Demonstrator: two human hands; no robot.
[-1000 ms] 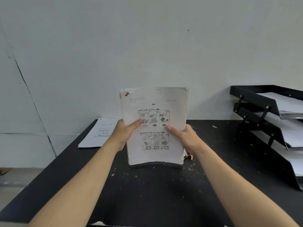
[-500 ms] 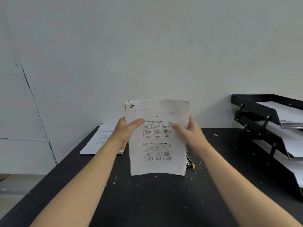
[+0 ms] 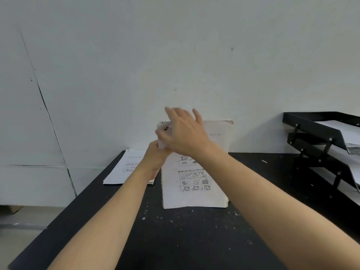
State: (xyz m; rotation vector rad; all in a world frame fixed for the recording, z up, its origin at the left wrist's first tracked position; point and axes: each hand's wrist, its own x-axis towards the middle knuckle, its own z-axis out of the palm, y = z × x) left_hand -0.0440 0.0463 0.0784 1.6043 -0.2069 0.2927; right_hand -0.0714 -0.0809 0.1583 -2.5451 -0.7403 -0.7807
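Observation:
A thick stack of white printed sheets [image 3: 194, 184] stands upright on its bottom edge on the black table [image 3: 175, 240]. Its front page shows grids of small drawings. My left hand [image 3: 155, 156] grips the stack's left edge at mid height. My right hand [image 3: 183, 131] is in front of the stack's top left corner with fingers spread, blurred by motion. Whether it touches the paper there I cannot tell. The hand hides the top left part of the front page.
A second pile of printed sheets [image 3: 126, 168] lies flat at the table's far left corner. A black tiered letter tray [image 3: 319, 133] holding white paper stands at the right. A white wall rises right behind the table.
My right hand has left the stack's right edge and swung up and left across the front page to its top left corner. The stack's bottom edge has come down onto the table.

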